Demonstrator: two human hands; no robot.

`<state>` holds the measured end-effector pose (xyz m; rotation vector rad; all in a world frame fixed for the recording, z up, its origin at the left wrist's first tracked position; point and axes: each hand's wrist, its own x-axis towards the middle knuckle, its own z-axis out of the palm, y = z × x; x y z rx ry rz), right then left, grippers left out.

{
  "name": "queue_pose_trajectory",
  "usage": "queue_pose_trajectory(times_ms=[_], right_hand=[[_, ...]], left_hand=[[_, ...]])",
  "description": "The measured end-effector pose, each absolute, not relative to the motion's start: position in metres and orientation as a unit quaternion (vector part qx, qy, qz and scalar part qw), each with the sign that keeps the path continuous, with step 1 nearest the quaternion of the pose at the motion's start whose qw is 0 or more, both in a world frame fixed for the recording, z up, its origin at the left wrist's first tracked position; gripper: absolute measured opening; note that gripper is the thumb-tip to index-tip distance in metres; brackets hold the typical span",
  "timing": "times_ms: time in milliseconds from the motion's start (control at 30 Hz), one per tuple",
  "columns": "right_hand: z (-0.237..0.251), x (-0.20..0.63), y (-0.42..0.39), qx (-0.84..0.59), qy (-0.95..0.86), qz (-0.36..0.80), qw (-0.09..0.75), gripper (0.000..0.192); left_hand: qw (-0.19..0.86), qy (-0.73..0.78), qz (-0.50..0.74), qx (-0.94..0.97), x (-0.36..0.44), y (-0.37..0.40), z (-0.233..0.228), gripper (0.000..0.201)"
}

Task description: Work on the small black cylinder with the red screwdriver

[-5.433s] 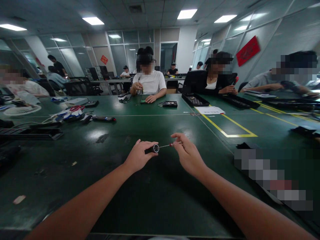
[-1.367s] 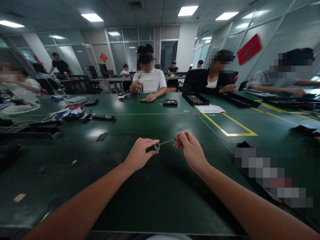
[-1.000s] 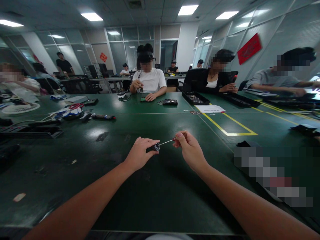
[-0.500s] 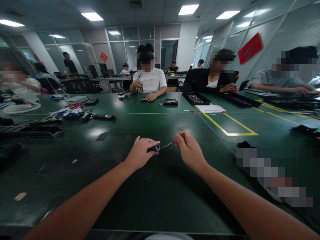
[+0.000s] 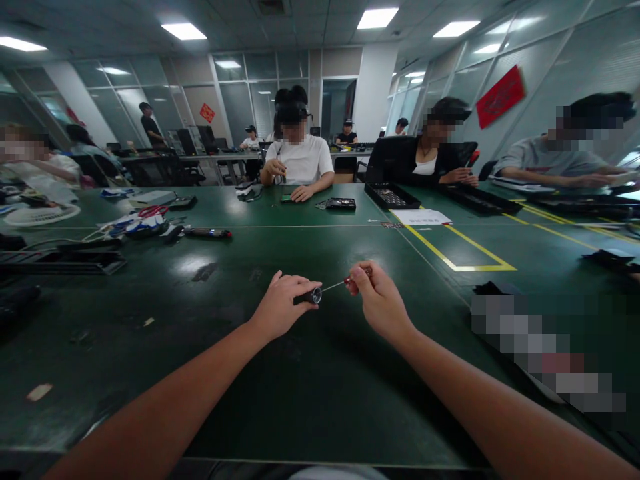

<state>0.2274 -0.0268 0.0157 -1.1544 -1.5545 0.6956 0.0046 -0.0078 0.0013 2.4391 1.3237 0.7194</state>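
Note:
My left hand [image 5: 283, 305] is closed around a small black flashlight [image 5: 315, 295], a short tube whose round, silvery-rimmed end faces right. In my right hand [image 5: 379, 298] is a thin screwdriver [image 5: 334, 287] with a red handle, most of it hidden by the fingers. Its slender metal shaft points left, and the tip is at the rim of the flashlight's end; whether it touches or reaches inside I cannot tell. Both hands are held above the green table [image 5: 300, 400].
Left on the table are red-handled scissors [image 5: 153, 212], a pen-like tool [image 5: 207, 233] and a black tray [image 5: 65, 261]. A paper sheet [image 5: 423, 217] lies by yellow tape [image 5: 483, 269]. A dark, partly blurred-out object is at right. Several people sit around the table.
The screwdriver's shaft has tilted slightly, its tip now higher at the flashlight's rim. Both hands stay almost in place. A person standing at the back left has shifted right.

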Motion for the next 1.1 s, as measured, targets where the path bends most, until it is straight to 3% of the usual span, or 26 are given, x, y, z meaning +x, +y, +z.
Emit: queue_pose_trajectory(times_ms=[233, 433, 833, 967, 1100], right_hand=[[0.023, 0.230, -0.028, -0.530, -0.675, 0.225, 0.461, 0.027], [0.025, 0.231, -0.029, -0.538, -0.656, 0.208, 0.487, 0.027], [0.026, 0.235, -0.030, -0.533, -0.633, 0.194, 0.527, 0.026], [0.027, 0.236, -0.029, -0.533, -0.630, 0.197, 0.529, 0.026], [0.027, 0.235, -0.028, -0.527, -0.628, 0.198, 0.538, 0.025]], left_hand=[[0.105, 0.431, 0.223, 0.868, 0.006, -0.007, -0.002, 0.039], [0.138, 0.463, 0.246, 0.840, 0.007, -0.007, 0.000, 0.038], [0.285, 0.489, 0.412, 0.715, 0.006, -0.011, 0.006, 0.037], [0.300, 0.517, 0.350, 0.721, 0.012, -0.020, 0.017, 0.024], [0.269, 0.516, 0.236, 0.779, 0.022, -0.028, 0.027, 0.026]])
